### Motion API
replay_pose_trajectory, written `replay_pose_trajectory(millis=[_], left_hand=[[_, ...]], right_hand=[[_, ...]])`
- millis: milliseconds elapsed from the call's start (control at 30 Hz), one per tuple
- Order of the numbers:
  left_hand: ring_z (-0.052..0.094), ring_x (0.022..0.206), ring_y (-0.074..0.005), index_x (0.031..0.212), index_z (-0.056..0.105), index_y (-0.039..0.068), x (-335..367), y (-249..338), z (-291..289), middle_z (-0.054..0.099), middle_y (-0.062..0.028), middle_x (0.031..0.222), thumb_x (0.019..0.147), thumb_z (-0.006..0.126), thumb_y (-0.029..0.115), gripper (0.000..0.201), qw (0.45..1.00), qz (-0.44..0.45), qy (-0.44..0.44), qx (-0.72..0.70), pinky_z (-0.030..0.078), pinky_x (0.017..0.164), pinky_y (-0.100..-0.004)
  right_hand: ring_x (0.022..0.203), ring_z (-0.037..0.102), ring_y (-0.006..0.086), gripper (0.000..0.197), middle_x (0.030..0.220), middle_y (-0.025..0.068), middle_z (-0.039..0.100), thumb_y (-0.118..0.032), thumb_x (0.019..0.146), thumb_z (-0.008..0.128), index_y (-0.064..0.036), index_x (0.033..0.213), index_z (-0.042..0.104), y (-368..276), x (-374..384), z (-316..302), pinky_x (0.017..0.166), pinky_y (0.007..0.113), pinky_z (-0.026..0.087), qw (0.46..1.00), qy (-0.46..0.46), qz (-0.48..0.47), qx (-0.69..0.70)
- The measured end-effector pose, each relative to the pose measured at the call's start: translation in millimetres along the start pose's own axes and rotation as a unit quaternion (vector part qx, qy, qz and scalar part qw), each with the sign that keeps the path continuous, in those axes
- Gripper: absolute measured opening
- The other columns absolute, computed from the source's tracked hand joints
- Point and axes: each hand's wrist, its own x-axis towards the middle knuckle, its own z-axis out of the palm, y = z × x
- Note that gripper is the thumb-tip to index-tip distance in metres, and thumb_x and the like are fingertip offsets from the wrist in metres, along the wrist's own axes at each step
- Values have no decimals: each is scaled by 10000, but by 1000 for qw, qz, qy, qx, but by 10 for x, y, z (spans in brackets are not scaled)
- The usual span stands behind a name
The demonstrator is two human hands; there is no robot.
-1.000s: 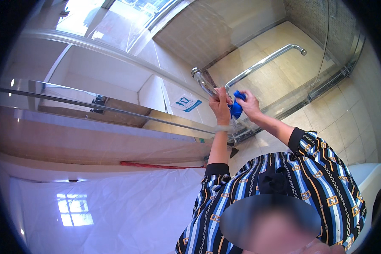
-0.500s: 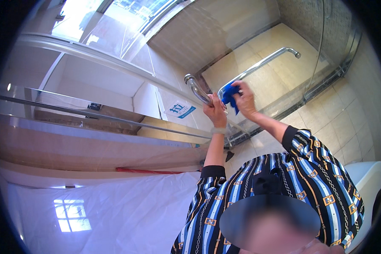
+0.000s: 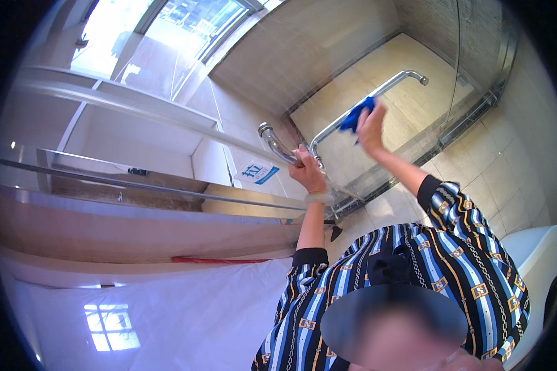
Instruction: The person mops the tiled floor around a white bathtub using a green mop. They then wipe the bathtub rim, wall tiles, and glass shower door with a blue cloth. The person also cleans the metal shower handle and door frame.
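My left hand (image 3: pixel 307 173) is closed round the lower end of a short, curved chrome door handle (image 3: pixel 271 138) on a glass shower door. In my right hand (image 3: pixel 371 131) is a bunched blue cloth (image 3: pixel 354 117). The cloth lies against a long chrome bar (image 3: pixel 391 83), about midway along it, with the fingers wrapped over it. That bar runs up and to the right to a bent end with a round chrome fitting. My palm and the cloth hide part of the bar.
A blue-and-white sticker (image 3: pixel 257 173) is on the glass beside my left hand. A metal rail (image 3: pixel 161 182) crosses the left side. Below it are a red strip (image 3: pixel 220 260) and a glossy white surface (image 3: pixel 185 315). A dark threshold (image 3: pixel 442 141) borders tiled floor (image 3: pixel 476 164); a white rounded fixture (image 3: pixel 535 250) stands at right.
My right hand and the blue cloth have moved up and right along the long bar, away from my left hand. My left hand keeps its grip on the curved handle.
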Motion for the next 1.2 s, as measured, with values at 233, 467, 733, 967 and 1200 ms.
replay_pose_trajectory(millis=[233,467,733,967,1200], left_hand=[[359,393,-58,669,370,123,20,31,-115,375,28,493,949,569,170,346,1000,9,-6,24,325,373,-229],[327,388,-46,698,369,127,46,-22,-241,360,39,493,945,553,152,309,1000,3,23,10,310,361,-228],[380,422,-56,712,448,96,165,-10,-503,420,28,529,943,551,151,259,999,15,47,19,328,395,-232],[367,422,-60,698,390,116,188,32,-482,396,23,535,932,576,151,302,999,22,36,5,333,399,-227],[403,441,-40,710,537,77,192,-148,-326,452,50,534,950,575,203,274,999,1,38,20,319,398,-231]], right_hand=[[1052,458,354,380,1091,176,487,9,836,550,-85,1201,494,383,550,-474,951,432,376,995,-32,-89,-21],[958,513,344,344,954,138,572,-76,781,632,-143,1109,552,1419,1065,-741,862,472,401,967,63,86,-231],[1032,503,328,436,1038,153,508,13,741,605,-125,1152,553,-630,192,-235,855,395,479,934,-228,-266,67],[970,513,305,425,1050,104,503,-46,768,630,-210,1157,578,-1069,842,-139,777,389,493,936,-88,-337,60],[948,469,311,438,1108,117,498,-14,785,593,-222,1169,584,-1227,610,98,827,390,423,969,-32,-231,86]])
